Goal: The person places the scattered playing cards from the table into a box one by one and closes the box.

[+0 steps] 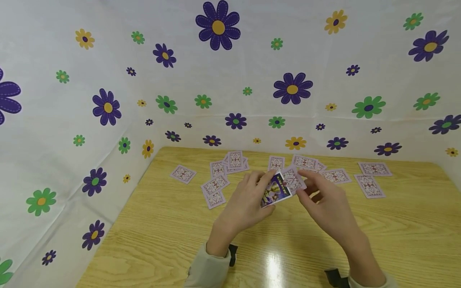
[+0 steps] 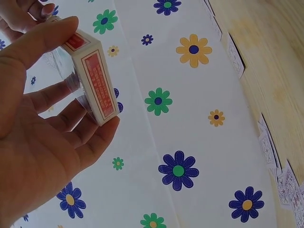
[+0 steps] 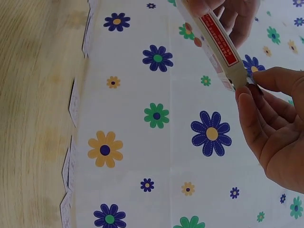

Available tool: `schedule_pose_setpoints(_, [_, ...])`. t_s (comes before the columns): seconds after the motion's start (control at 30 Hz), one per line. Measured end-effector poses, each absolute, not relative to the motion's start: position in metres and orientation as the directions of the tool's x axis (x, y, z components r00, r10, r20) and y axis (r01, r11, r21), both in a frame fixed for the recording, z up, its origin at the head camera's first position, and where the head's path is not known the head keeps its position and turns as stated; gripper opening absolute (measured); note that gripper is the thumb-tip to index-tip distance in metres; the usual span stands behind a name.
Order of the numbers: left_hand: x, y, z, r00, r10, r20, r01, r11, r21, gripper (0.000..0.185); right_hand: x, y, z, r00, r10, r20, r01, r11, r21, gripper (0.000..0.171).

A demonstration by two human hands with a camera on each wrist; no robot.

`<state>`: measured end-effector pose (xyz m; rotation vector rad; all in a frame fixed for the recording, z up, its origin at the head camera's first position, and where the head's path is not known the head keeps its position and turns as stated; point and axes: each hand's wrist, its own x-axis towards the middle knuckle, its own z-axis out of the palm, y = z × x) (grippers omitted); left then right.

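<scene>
My left hand (image 1: pixel 246 200) grips a playing-card box (image 1: pixel 276 189) by its edges, above the middle of the table. The box has a dark, colourful face on a white border, and its narrow side with a red label shows in the left wrist view. A pink-backed playing card (image 1: pixel 293 180) juts from the box's right end; whether more cards lie under it cannot be told. The right hand (image 1: pixel 325 204) pinches at that end, thumb and forefinger on the card's outer edge. In the right wrist view, the fingertips (image 3: pixel 243 97) meet at the box's end.
Face-down cards lie scattered along the back of the wooden table (image 1: pixel 162 232): an overlapping group (image 1: pixel 215 184) at left, others (image 1: pixel 304 163) behind the hands, and a pair (image 1: pixel 369 186) at right. A flower-printed cloth (image 1: pixel 252 72) rises behind the table and along its left side.
</scene>
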<state>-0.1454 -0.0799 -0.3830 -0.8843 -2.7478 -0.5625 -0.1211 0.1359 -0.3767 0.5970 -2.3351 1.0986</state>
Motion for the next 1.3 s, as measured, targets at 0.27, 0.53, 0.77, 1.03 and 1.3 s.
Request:
schedule_pose_setpoints(0.27, [-0.1423, -0.0783, -0.3806, -0.801, 0.525, 0.287, 0.595, 0.755, 0.276, 0.082, -0.1195, 0.1309, -0.3783, -0.834, -0.23, 0.501, -0.52, 0.633, -0.574, 0.027])
schedule_pose_setpoints(0.53, [-0.1429, -0.0786, -0.3818, -0.788, 0.528, 0.316, 0.605, 0.757, 0.247, 0.08, -0.118, 0.1311, -0.3797, -0.849, -0.26, 0.461, -0.497, 0.69, -0.527, 0.029])
schedule_pose_setpoints(0.77, [-0.1433, -0.0778, -0.3824, -0.762, 0.532, 0.368, 0.636, 0.721, 0.275, 0.079, -0.1179, 0.1308, -0.3797, -0.783, -0.269, 0.56, -0.563, 0.69, -0.456, 0.034])
schedule_pose_setpoints(1.03, [-0.1423, -0.0756, -0.3823, -0.733, 0.546, 0.405, 0.664, 0.705, 0.251, 0.077, -0.1147, 0.1292, -0.3766, -0.766, -0.263, 0.587, -0.566, 0.709, -0.421, 0.031])
schedule_pose_setpoints(1.3, [-0.142, -0.0759, -0.3828, -0.73, 0.542, 0.416, 0.659, 0.719, 0.22, 0.076, -0.1162, 0.1303, -0.3778, -0.814, -0.313, 0.49, -0.556, 0.666, -0.498, 0.035])
